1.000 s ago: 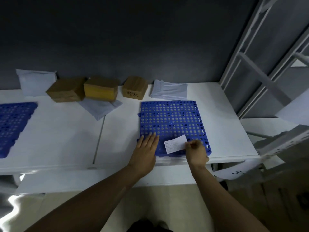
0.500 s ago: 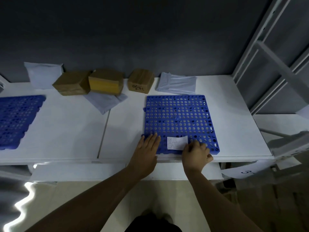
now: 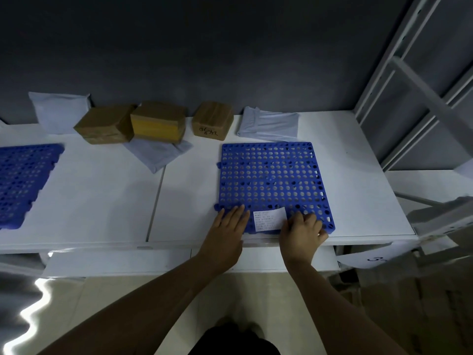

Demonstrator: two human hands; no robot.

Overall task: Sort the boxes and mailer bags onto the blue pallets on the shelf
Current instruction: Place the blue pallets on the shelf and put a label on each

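A blue perforated pallet lies on the white shelf, with a white printed label flat on its near edge. My left hand rests flat, fingers spread, on the pallet's near-left corner. My right hand presses its fingertips on the label's right end. A second blue pallet lies at the far left. At the back stand three brown boxes. Pale mailer bags lie at the back left, under the boxes and at the back right.
A dark wall rises behind the shelf. Grey metal shelving uprights stand at the right. A lower white ledge runs below the shelf front, and a paper sheet with a handwritten number hangs at the lower right.
The label, held tilted above the pallet by my right hand a second ago, now lies flat on the near edge with my fingers pressing it. My left hand stayed put.
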